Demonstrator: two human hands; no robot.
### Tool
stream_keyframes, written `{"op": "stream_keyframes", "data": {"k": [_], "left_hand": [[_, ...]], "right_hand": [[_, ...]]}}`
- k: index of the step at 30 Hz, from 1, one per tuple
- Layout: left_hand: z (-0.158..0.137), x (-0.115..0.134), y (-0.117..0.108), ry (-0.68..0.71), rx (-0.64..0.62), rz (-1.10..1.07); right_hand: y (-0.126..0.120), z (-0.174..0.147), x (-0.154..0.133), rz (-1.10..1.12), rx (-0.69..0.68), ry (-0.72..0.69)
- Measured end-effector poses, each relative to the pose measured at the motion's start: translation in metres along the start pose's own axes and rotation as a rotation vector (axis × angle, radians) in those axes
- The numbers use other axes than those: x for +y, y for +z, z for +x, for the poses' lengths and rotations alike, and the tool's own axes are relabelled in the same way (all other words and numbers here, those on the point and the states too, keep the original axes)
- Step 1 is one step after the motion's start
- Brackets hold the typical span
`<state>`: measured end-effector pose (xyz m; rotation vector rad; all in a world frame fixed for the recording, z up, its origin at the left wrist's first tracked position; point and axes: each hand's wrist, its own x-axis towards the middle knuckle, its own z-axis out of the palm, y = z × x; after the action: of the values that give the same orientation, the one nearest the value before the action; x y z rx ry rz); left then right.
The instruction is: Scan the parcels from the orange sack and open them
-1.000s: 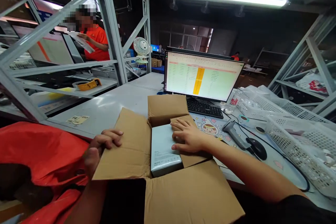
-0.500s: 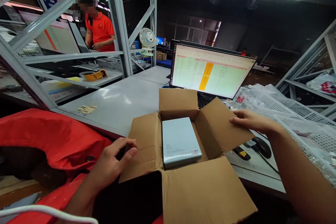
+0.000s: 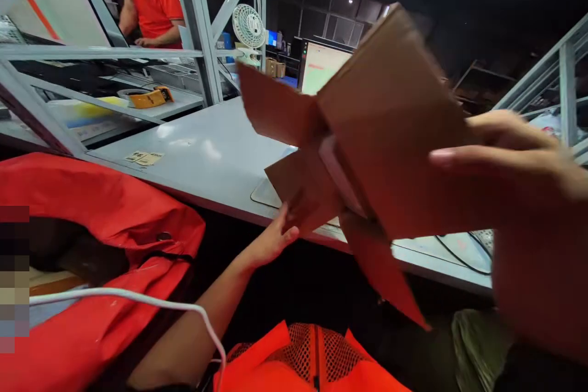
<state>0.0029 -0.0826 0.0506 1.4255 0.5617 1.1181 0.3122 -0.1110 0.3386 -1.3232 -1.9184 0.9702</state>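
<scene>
The brown cardboard box (image 3: 390, 110) is off the table, tipped on its side with its open mouth facing left and down and its flaps spread. Inside the mouth, a strip of the pale box (image 3: 342, 174) shows; most of it is hidden by the cardboard. My right hand (image 3: 514, 153) grips the cardboard box from the right, thumb lying along its wall. Under the mouth, my left hand (image 3: 273, 239) is at the lower left flap, thumb and forefinger apart. The flap partly covers its fingertips, and I cannot tell whether they touch.
A laptop screen (image 3: 321, 67) stands behind the cardboard box on the grey table (image 3: 206, 147). Left of my arm is a red cloth-lined container (image 3: 151, 214), with a white cable (image 3: 138, 298) across it. A co-worker in a red shirt (image 3: 154, 3) is beyond the metal frame (image 3: 195, 18).
The cardboard box has been lifted off the table and tipped toward the left, with the pale box inside. My right hand rose with it; my left hand moved right, under the mouth.
</scene>
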Motion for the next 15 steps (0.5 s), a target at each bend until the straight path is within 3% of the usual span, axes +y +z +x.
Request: {"op": "stream_keyframes", "data": {"k": [3, 6, 10, 13, 15], "left_hand": [[-0.002, -0.013, 0.025, 0.048, 0.143, -0.304], [-0.013, -0.016, 0.034, -0.015, 0.374, -0.378], [-0.037, -0.020, 0.017, -0.026, 0.659, -0.300], [-0.060, -0.026, -0.005, -0.134, 0.842, -0.231], [-0.062, -0.028, -0.014, -0.179, 0.852, -0.129]], "right_hand": [[0.060, 0.018, -0.010, 0.012, -0.131, -0.054], [0.086, 0.032, 0.004, 0.099, -0.086, -0.055], [0.069, 0.025, 0.026, 0.139, 0.011, -0.035], [0.041, 0.012, 0.037, 0.055, -0.025, -0.009], [0.021, -0.002, 0.044, -0.054, -0.076, -0.010]]}}
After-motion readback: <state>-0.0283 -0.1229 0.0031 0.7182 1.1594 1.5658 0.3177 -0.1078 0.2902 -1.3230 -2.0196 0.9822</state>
